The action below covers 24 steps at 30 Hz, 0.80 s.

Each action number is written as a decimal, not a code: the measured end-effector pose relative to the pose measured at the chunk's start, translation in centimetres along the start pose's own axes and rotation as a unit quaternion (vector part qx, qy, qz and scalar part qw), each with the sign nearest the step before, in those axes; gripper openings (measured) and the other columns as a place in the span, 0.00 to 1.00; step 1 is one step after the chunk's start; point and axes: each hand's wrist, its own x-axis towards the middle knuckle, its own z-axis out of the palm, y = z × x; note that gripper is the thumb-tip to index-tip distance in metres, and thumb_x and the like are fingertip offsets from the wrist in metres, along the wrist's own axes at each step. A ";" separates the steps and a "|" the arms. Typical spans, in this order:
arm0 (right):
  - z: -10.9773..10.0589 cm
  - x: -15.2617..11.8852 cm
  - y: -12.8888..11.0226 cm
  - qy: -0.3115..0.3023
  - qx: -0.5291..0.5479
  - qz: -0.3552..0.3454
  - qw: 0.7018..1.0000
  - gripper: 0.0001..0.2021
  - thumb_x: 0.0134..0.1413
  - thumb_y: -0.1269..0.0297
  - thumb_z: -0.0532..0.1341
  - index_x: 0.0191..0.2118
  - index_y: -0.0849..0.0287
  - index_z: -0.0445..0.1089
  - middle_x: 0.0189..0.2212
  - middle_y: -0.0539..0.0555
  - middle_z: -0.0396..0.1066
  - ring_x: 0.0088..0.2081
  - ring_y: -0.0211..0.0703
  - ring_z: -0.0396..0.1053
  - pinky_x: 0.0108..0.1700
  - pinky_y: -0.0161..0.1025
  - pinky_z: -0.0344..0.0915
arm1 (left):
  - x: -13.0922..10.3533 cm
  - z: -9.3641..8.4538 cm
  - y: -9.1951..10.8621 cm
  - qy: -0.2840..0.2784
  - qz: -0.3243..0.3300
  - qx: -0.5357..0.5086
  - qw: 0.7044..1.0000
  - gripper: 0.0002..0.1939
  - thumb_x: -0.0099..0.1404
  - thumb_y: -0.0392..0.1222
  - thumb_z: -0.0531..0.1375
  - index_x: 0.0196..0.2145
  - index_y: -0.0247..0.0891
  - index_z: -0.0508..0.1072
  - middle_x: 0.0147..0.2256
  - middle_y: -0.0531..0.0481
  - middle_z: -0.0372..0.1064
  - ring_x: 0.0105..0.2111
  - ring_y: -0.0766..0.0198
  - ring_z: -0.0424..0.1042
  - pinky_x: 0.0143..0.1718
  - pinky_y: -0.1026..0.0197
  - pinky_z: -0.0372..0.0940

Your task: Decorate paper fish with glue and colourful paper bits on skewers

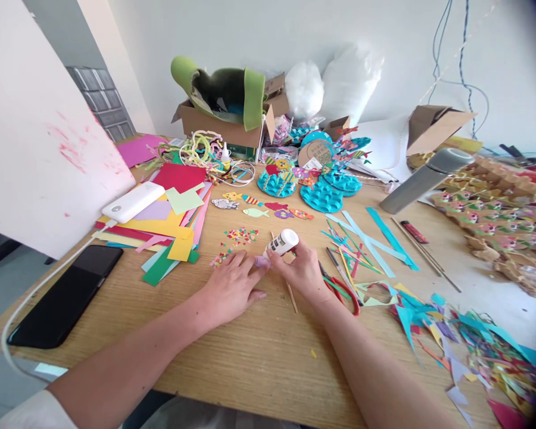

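Observation:
A white glue bottle is gripped in my right hand, tipped so its nozzle end points down and left. Below the nozzle a small purple paper piece lies on the table. My left hand rests flat with its fingers stretched out, the fingertips touching that purple piece. Tiny coloured paper bits are scattered just beyond the left hand. A thin wooden stick lies between the hands, partly hidden by the right one. Farther back are several paper fish.
Red-handled scissors lie right of my right hand, near paper strips and paper scraps. Stacked coloured paper, a white power bank and a black phone are left. A grey bottle leans at right.

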 end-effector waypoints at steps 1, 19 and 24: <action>0.1 0.0 0.0 -0.013 -0.001 0.007 1.000 0.10 0.49 0.56 0.62 0.31 0.57 0.65 0.25 0.50 0.72 0.27 0.40 0.69 0.31 0.35 0.63 | 0.0 0.0 0.0 -0.001 0.002 0.001 1.000 0.26 0.66 0.52 0.58 0.57 0.38 0.64 0.53 0.41 0.64 0.55 0.48 0.59 0.55 0.45 0.59; 0.4 0.0 -0.1 -0.028 -0.016 0.021 0.999 0.10 0.49 0.56 0.61 0.33 0.56 0.64 0.25 0.50 0.71 0.27 0.41 0.69 0.31 0.36 0.62 | 0.2 0.1 0.1 0.000 0.006 0.024 1.000 0.24 0.65 0.54 0.59 0.55 0.40 0.67 0.51 0.41 0.64 0.55 0.47 0.60 0.56 0.46 0.57; 0.5 0.1 0.0 -0.034 -0.013 0.015 0.999 0.10 0.49 0.57 0.61 0.33 0.56 0.64 0.27 0.51 0.73 0.28 0.41 0.69 0.31 0.35 0.63 | 0.2 0.1 0.1 0.002 0.004 0.023 1.000 0.24 0.64 0.53 0.59 0.54 0.40 0.68 0.50 0.41 0.64 0.54 0.48 0.59 0.56 0.46 0.57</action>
